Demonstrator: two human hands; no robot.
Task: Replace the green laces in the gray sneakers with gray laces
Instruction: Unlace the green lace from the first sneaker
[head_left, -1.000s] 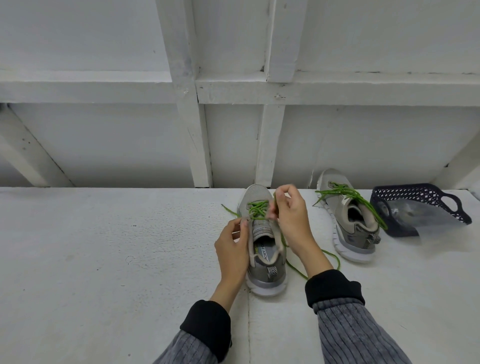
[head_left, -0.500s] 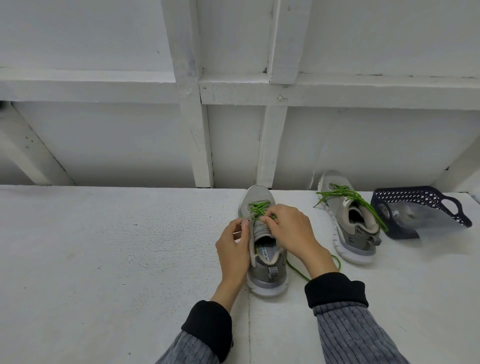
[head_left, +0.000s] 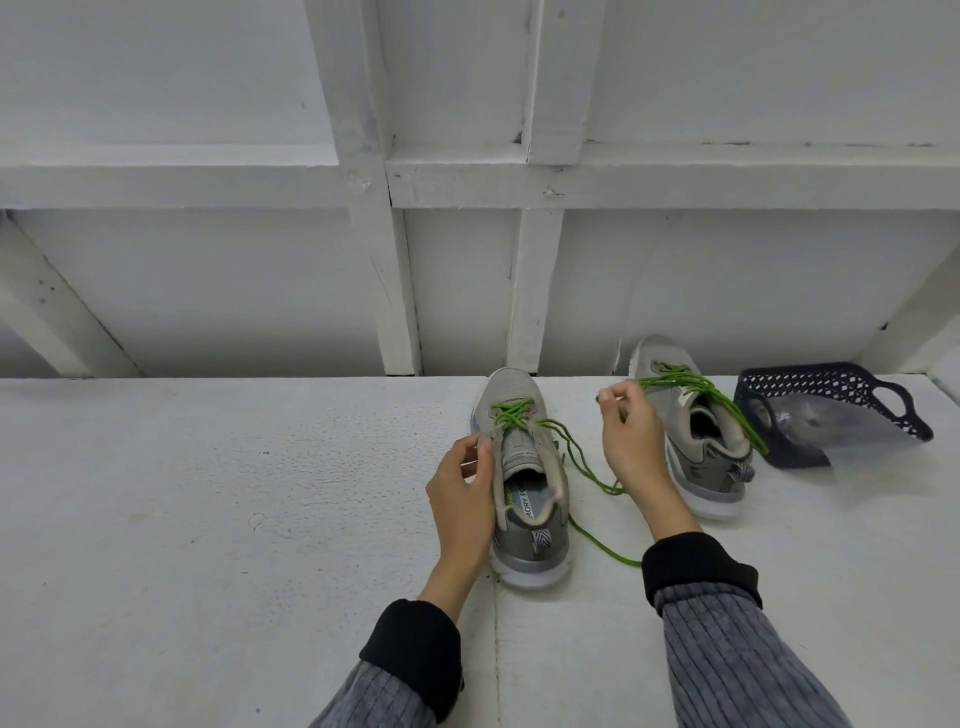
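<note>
Left hand (head_left: 462, 493) gripping near sneaker (head_left: 524, 488) collar, right hand (head_left: 631, 436) pinching green lace (head_left: 582, 462) end, raised

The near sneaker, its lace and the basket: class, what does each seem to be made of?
Near sneaker: gray knit fabric upper, matte, woven texture; pale glossy sole, probably rubber or foam. Green lace: round braided cord, likely synthetic. Basket: dark molded plastic, judging by its regular lattice holes.

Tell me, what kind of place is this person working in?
Hard to say for sure: probably a plain workshop or utility room. The sneakers sit on a rough white-painted surface set against a white wall of boards and beams, and a dark plastic basket lies tipped at the right.
</note>
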